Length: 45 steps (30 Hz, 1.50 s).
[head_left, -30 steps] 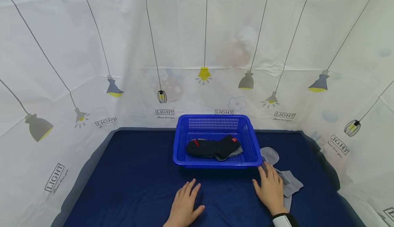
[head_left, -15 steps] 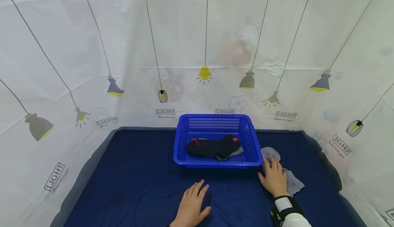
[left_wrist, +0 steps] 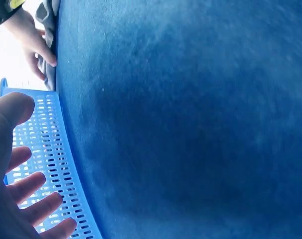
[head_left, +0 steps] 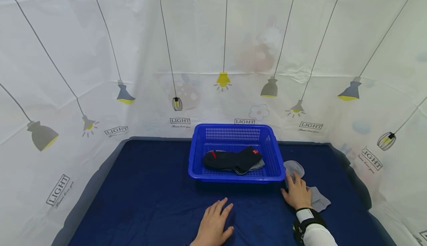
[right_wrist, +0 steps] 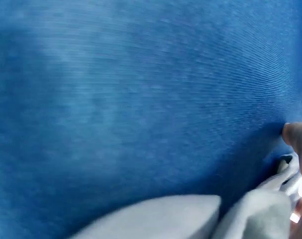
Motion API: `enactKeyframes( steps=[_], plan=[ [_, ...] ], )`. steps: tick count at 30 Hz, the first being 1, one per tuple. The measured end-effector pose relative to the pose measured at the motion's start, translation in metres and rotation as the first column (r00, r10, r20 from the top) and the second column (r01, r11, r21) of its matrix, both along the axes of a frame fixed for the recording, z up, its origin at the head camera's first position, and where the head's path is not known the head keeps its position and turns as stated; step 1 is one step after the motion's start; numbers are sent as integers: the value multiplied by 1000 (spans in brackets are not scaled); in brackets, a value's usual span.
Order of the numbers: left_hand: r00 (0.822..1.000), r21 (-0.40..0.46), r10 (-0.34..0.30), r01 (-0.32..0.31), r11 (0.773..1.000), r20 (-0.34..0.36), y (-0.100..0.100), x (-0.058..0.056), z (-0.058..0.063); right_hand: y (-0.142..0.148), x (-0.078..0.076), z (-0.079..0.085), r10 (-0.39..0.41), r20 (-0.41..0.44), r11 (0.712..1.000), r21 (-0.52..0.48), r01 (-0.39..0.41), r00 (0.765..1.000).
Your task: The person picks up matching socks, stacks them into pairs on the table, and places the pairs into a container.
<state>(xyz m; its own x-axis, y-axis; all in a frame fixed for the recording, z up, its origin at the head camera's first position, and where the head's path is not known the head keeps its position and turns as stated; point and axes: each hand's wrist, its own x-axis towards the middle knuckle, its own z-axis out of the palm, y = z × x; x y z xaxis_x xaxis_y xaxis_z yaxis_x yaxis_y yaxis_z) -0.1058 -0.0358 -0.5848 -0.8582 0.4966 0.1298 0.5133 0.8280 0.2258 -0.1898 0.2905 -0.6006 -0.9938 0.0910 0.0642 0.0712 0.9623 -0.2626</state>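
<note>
My right hand rests over a pair of light grey socks on the table, just right of a blue plastic basket. Its fingers lie over the socks and its thumb stands apart, near the cloth. Part of the socks is hidden under the hand; loose grey fabric shows in the right wrist view. My left hand, fingers spread and holding nothing, hovers in front of the basket. Inside the basket lie black socks with red marks, on top of a grey sock.
A dark blue cloth covers the table. White curtains printed with hanging lamps rise behind and at both sides. The basket stands close to the table's back edge.
My right hand has moved forward over the grey socks, then slowed. My left hand has drifted a little to the right. The basket and its socks stay in place.
</note>
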Motion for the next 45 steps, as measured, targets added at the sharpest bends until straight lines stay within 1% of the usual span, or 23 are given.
enactKeyframes(
  steps=[4,7,9,12,18,25,29,32,40,43,45],
  plan=[
    [999,-7,-12,13,1000,45,5,1,2,0,-6,1,-9,30,1000,15,8,1000],
    [998,-8,-20,20,1000,67,8,1,3,1,-9,0,-6,29,1000,29,5,1000],
    [997,-7,-23,23,1000,74,10,1,3,2,-10,-1,7,8,999,34,-7,1000],
    [997,-6,-26,27,1000,68,11,1,4,4,-12,-3,32,-45,999,32,-30,998],
    [998,2,-33,33,999,48,12,0,5,7,-14,-6,79,-147,997,38,-74,986],
    [999,15,-42,41,999,29,9,0,5,5,-14,-4,105,-209,994,12,-105,972],
    [999,16,-36,36,999,19,7,0,6,1,-9,0,129,-242,992,18,-129,962],
    [999,9,-34,34,999,12,6,1,5,-2,-2,2,147,-256,989,37,-142,956],
    [998,-8,-23,24,1000,57,7,3,5,-13,15,3,153,-239,988,61,-142,959],
    [998,-4,-25,25,1000,50,6,3,5,-18,20,4,163,-247,986,69,-150,955],
    [999,1,-27,27,1000,33,6,3,4,-22,23,6,178,-258,984,75,-164,950]
  ],
)
